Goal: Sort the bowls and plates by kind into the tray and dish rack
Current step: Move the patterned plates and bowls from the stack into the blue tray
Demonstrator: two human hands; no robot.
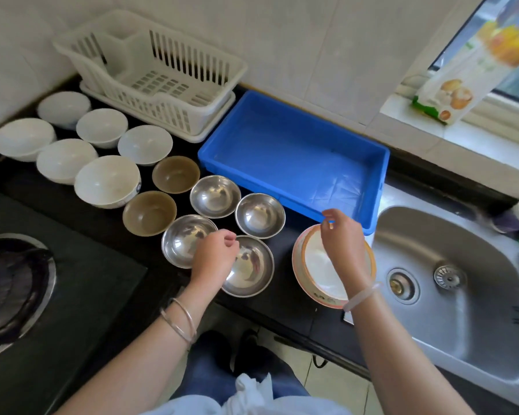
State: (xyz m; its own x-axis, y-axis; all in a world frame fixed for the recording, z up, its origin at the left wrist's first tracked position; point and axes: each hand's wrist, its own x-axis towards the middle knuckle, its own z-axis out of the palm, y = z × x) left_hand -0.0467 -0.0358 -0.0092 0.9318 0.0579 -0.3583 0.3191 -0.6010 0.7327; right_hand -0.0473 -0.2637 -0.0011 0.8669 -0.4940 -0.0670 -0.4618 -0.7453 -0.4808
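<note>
Several white bowls (107, 181) stand at the left of the dark counter, two brown bowls (176, 174) beside them, and several steel bowls (215, 196) in the middle. A stack of orange-rimmed plates (318, 265) sits near the sink. The white dish rack (162, 76) and the blue tray (294, 157) at the back hold nothing. My left hand (215, 256) hovers over the nearest steel bowl (252, 268) with fingers curled, holding nothing visible. My right hand (340, 238) pinches the far rim of the top plate.
A gas hob (12, 289) lies at the left. A steel sink (450, 280) is at the right, with a box (450, 94) on the window sill above it. Tiled wall runs behind the rack and tray.
</note>
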